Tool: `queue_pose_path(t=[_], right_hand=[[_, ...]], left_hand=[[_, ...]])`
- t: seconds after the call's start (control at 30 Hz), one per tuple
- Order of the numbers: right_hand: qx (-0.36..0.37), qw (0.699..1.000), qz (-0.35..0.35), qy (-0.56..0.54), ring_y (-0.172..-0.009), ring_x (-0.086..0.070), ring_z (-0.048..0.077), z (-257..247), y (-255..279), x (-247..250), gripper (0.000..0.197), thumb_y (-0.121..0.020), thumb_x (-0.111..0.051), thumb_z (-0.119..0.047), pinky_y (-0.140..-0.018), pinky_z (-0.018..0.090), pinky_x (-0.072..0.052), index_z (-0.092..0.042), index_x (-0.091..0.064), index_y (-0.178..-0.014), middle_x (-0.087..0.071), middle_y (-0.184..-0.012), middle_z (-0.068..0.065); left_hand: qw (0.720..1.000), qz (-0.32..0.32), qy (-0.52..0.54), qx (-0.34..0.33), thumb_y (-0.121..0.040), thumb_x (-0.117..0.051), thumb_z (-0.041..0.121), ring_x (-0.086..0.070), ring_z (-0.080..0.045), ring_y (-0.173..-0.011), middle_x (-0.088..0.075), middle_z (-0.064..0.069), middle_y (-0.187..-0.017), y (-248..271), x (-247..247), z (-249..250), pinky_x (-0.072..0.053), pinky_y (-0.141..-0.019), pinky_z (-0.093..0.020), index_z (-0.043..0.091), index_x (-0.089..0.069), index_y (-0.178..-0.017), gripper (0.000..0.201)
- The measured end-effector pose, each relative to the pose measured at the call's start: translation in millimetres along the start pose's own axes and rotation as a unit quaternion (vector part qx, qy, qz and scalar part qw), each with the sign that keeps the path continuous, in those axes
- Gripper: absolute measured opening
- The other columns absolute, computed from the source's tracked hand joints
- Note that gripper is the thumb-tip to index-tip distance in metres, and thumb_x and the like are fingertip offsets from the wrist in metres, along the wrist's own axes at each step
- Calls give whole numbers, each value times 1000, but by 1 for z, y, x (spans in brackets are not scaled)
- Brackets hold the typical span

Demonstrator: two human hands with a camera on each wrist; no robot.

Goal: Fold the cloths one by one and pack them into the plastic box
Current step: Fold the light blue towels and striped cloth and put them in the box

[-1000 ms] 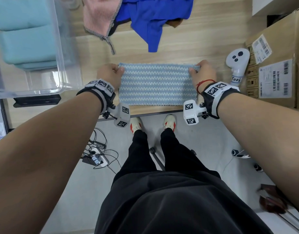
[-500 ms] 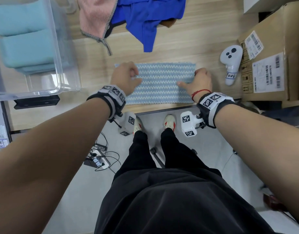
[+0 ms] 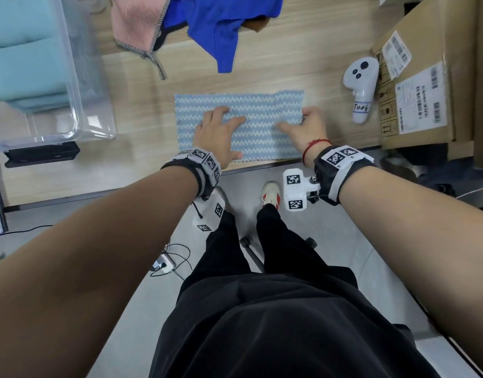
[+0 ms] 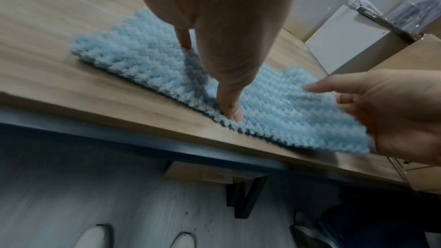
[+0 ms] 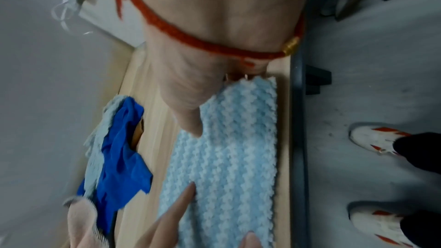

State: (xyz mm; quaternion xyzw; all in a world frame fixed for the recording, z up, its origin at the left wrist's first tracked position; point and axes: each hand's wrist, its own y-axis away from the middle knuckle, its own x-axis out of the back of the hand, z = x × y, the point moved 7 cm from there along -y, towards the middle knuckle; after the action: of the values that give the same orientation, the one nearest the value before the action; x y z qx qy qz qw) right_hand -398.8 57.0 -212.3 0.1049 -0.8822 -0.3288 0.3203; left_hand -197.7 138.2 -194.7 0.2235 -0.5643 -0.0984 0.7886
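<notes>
A light blue zigzag cloth (image 3: pixel 262 115) lies folded into a long strip near the table's front edge, also seen in the left wrist view (image 4: pixel 148 63) and the right wrist view (image 5: pixel 229 157). My left hand (image 3: pixel 221 129) presses flat on its left half, fingers spread. My right hand (image 3: pixel 300 124) sits at the cloth's right end, thumb laid on top and fingers curled over the edge. The clear plastic box (image 3: pixel 79 105) stands at the far left with folded teal cloths (image 3: pixel 22 64) inside.
A pink cloth (image 3: pixel 136 25) and a bright blue cloth (image 3: pixel 221 25) lie heaped at the back of the table. A white controller (image 3: pixel 360 85) and a cardboard box (image 3: pixel 425 85) stand close to the right of the strip.
Both hands left the strip's far corners. The left hand slid onto the strip and now presses flat; the right hand settled on the right end.
</notes>
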Motion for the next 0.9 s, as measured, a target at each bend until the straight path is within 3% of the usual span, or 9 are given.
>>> queue_pose_path(t=[0.1,0.17,0.27,0.37,0.43,0.53,0.67,0.8,0.9], right_hand=[[-51,998,-23,-29,-99,-62,17,9,4,4,84,-64,-83,-54,-91,36,-53,-5,-56,-127,-63,-111,0],[-99,994,-28,-45,-95,-63,22,15,2,10,77,-69,-83,-48,-82,35,-55,-3,-55,-126,-65,-109,4],[-116,991,-51,-35,-72,-62,21,3,8,12,53,-70,-84,-40,-60,31,-55,-5,-63,-104,-66,-88,6],[-43,997,-58,-33,-71,-56,20,-26,15,6,36,-68,-80,-32,-61,35,-51,-16,-61,-94,-57,-83,7],[7,997,-73,-15,-75,-64,20,-49,26,-4,27,-69,-76,-28,-69,32,-54,-14,-60,-86,-65,-85,3],[54,993,-107,12,-86,-71,24,-76,40,-31,36,-64,-71,-30,-84,43,-57,-13,-66,-95,-73,-93,3],[104,984,-132,63,-82,-66,26,-98,56,-68,21,-71,-68,-29,-79,42,-56,-18,-57,-84,-65,-80,-1],[149,970,-137,131,-71,-49,20,-111,69,-106,22,-82,-63,-26,-58,28,-37,-22,-44,-73,-48,-70,-5],[167,962,-140,165,-81,-55,21,-119,74,-133,19,-84,-63,-27,-66,29,-43,-15,-58,-98,-54,-82,-1]], left_hand=[[1000,-4,-4,4,-73,-79,42,-25,-29,-136,-25,-5,-150,2,-2,4,-37,-104,-49,36,-34,-145,84],[1000,-19,-3,2,-73,-80,42,-24,-30,-137,-24,-6,-151,2,-1,5,-38,-104,-49,35,-34,-145,86],[999,-32,31,0,-71,-81,43,-25,-28,-137,-26,-4,-150,5,7,0,-37,-106,-48,32,-38,-144,86],[994,21,101,22,-73,-81,38,-39,-23,-125,-40,-3,-137,12,26,-20,-42,-100,-40,25,-52,-132,67],[987,50,145,57,-76,-78,32,-50,-19,-107,-51,-3,-120,21,34,-45,-44,-90,-33,21,-60,-118,47],[972,69,194,113,-79,-73,24,-60,-16,-93,-64,0,-103,38,36,-86,-45,-79,-24,18,-65,-106,28],[958,3,256,129,-84,-64,20,-62,-12,-101,-66,3,-118,50,19,-109,-45,-98,-23,16,-62,-125,40],[932,-21,334,139,-91,-57,19,-58,-11,-112,-63,5,-123,48,12,-122,-40,-102,-20,17,-58,-132,41],[927,-26,353,126,-93,-54,18,-58,-11,-113,-64,4,-123,47,10,-125,-41,-102,-21,19,-58,-131,39]])
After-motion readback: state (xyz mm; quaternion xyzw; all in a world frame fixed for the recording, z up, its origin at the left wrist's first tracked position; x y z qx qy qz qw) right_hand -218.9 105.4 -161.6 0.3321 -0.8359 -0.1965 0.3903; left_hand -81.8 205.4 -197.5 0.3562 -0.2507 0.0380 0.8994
